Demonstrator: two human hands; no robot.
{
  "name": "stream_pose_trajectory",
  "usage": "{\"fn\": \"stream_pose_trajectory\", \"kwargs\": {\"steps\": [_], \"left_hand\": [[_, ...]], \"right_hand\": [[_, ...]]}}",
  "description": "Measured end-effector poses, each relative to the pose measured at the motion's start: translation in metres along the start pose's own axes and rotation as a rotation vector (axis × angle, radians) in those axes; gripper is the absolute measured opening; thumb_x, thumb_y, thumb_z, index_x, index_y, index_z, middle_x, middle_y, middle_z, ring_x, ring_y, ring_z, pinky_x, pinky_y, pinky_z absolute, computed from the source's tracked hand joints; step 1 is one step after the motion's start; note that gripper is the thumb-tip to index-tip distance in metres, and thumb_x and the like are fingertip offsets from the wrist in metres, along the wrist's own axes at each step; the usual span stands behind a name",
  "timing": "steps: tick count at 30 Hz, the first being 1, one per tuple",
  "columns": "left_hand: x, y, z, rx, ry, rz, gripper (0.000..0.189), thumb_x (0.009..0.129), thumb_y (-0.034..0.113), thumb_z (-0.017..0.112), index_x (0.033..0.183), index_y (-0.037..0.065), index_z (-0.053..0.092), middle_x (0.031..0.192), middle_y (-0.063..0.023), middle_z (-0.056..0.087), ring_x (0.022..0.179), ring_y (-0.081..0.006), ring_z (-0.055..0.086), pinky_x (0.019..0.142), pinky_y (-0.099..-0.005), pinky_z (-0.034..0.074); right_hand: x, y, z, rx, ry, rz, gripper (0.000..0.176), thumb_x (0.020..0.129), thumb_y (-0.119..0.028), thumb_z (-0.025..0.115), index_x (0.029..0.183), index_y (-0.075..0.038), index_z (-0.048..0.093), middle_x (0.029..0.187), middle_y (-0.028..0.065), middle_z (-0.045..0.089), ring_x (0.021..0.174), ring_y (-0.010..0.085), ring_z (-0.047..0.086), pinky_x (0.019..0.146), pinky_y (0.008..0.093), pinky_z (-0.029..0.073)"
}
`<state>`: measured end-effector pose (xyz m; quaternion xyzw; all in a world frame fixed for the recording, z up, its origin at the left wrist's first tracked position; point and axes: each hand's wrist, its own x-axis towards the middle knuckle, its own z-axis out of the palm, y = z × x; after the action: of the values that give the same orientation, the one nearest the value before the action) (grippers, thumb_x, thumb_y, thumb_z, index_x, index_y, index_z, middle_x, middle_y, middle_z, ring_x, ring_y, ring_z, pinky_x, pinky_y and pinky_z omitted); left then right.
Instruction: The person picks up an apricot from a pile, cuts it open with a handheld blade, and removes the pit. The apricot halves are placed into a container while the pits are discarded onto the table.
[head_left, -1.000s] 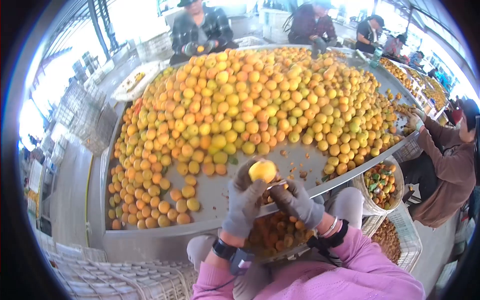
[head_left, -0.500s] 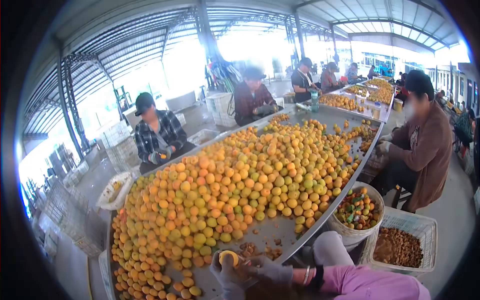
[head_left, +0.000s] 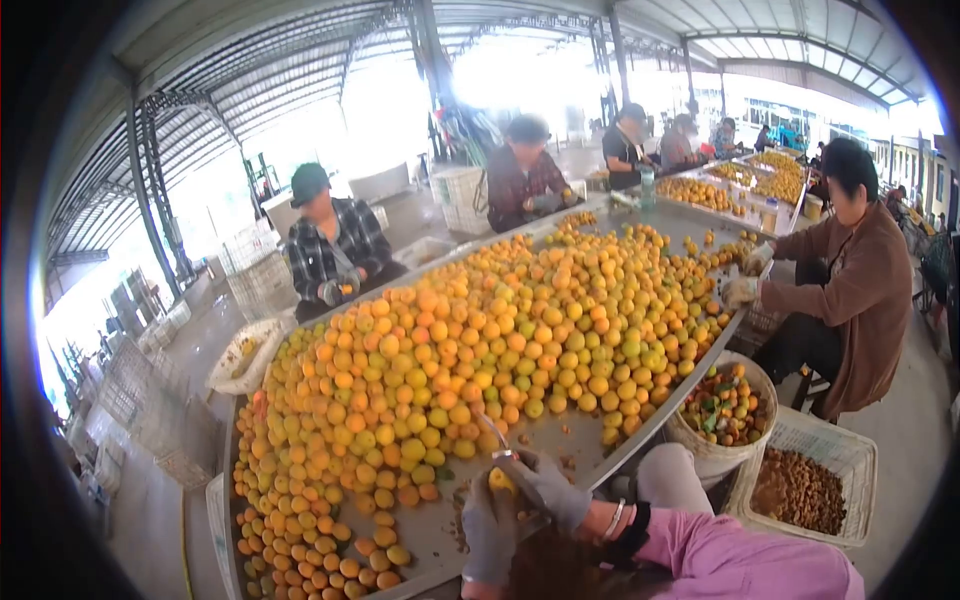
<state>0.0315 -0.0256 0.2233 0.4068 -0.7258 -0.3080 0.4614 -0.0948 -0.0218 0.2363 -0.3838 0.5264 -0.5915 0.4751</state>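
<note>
Yellow apricot [head_left: 499, 481] was pinched in the curled, gloved fingers of the left hand [head_left: 489, 535]. The right hand [head_left: 552, 489] pressed against it, fingers wrapped round a knife [head_left: 494, 434] with its blade poking up past the fingertips. Beyond the fingers, the apricot heap [head_left: 480, 340] crowded the metal table [head_left: 560, 440]. To their right stood a bucket [head_left: 700, 460] and a crate [head_left: 850, 447] of pits.

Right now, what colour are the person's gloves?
Grey on both: left hand holding the fruit, right hand gripping the knife; head view.
</note>
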Motion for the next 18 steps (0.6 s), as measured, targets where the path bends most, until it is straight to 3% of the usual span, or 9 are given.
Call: {"fn": "stream_pose_trajectory", "kwargs": {"steps": [4,6,7,8,10,12,14,15,18], "left_hand": [[-0.007,0.003,0.003,-0.206,-0.011,-0.229,0.030,0.100,0.021,0.044,0.112,-0.003,0.057,0.090,-0.0174,0.064,0.079,-0.0217,0.062,0.069,-0.0341,0.049],[-0.008,-0.018,0.013,-0.336,0.022,-0.297,0.031,0.101,0.025,0.043,0.108,-0.001,0.059,0.083,-0.0104,0.063,0.075,-0.0139,0.059,0.065,-0.0284,0.047],[-0.009,-0.032,0.022,-0.331,0.070,-0.162,0.034,0.102,0.029,0.042,0.108,0.002,0.060,0.081,-0.0073,0.062,0.073,-0.0119,0.059,0.063,-0.0281,0.047],[-0.014,-0.038,0.024,-0.320,0.120,-0.032,0.036,0.103,0.033,0.042,0.109,0.004,0.061,0.079,-0.0041,0.062,0.071,-0.0100,0.058,0.060,-0.0278,0.047],[-0.015,-0.029,0.014,-0.428,0.042,-0.109,0.037,0.102,0.037,0.042,0.107,0.007,0.062,0.078,-0.0032,0.061,0.066,-0.0099,0.057,0.057,-0.0287,0.047],[-0.015,-0.018,0.007,-0.551,-0.023,-0.173,0.037,0.102,0.041,0.042,0.105,0.010,0.062,0.076,-0.0022,0.060,0.061,-0.0098,0.056,0.054,-0.0295,0.047],[-0.021,-0.008,0.005,-0.960,-0.058,-0.659,0.040,0.101,0.048,0.041,0.099,0.012,0.060,0.071,-0.0008,0.057,0.053,-0.0101,0.052,0.049,-0.0297,0.045],[-0.021,-0.003,0.011,-0.954,0.031,-0.699,0.042,0.100,0.052,0.041,0.094,0.014,0.058,0.061,0.0012,0.052,0.046,-0.0114,0.047,0.045,-0.0286,0.043],[-0.017,-0.007,-0.002,-0.735,-0.163,-0.471,0.043,0.099,0.053,0.043,0.098,0.013,0.057,0.060,0.0014,0.052,0.045,-0.0109,0.047,0.046,-0.0273,0.043]], "right_hand": [[-0.001,0.006,0.002,-0.210,0.028,-0.207,0.032,0.090,-0.036,0.067,0.087,-0.004,0.063,0.078,0.0088,0.061,0.069,0.0172,0.056,0.062,0.0332,0.045],[-0.008,-0.013,0.005,-0.443,0.068,-0.568,0.028,0.086,-0.032,0.070,0.081,-0.005,0.062,0.074,0.0152,0.059,0.067,0.0297,0.058,0.061,0.0386,0.044],[-0.004,-0.010,0.004,-0.527,0.069,-0.676,0.023,0.083,-0.028,0.072,0.083,-0.007,0.063,0.075,0.0156,0.059,0.069,0.0367,0.058,0.060,0.0423,0.044],[-0.002,-0.009,0.004,-0.519,0.049,-0.638,0.023,0.083,-0.028,0.072,0.083,-0.007,0.063,0.075,0.0156,0.059,0.069,0.0367,0.058,0.060,0.0423,0.044],[0.003,-0.007,0.004,-0.678,0.041,-0.856,0.019,0.076,-0.018,0.074,0.080,-0.007,0.059,0.070,0.0126,0.056,0.063,0.0341,0.057,0.055,0.0387,0.044],[0.003,-0.004,0.002,-0.672,-0.037,-0.854,0.019,0.075,-0.017,0.074,0.078,-0.007,0.058,0.070,0.0120,0.056,0.063,0.0342,0.057,0.054,0.0393,0.044],[0.002,-0.003,-0.001,-0.663,-0.102,-0.858,0.019,0.074,-0.016,0.074,0.076,-0.007,0.057,0.069,0.0115,0.056,0.062,0.0343,0.057,0.053,0.0398,0.044],[0.003,-0.004,-0.002,-0.653,-0.143,-0.899,0.018,0.074,-0.015,0.074,0.076,-0.008,0.057,0.069,0.0115,0.055,0.062,0.0335,0.057,0.052,0.0394,0.044],[0.010,0.002,-0.001,-0.527,-0.182,-0.866,0.011,0.074,-0.009,0.069,0.076,-0.008,0.058,0.068,0.0109,0.055,0.060,0.0322,0.055,0.052,0.0385,0.045]]}}
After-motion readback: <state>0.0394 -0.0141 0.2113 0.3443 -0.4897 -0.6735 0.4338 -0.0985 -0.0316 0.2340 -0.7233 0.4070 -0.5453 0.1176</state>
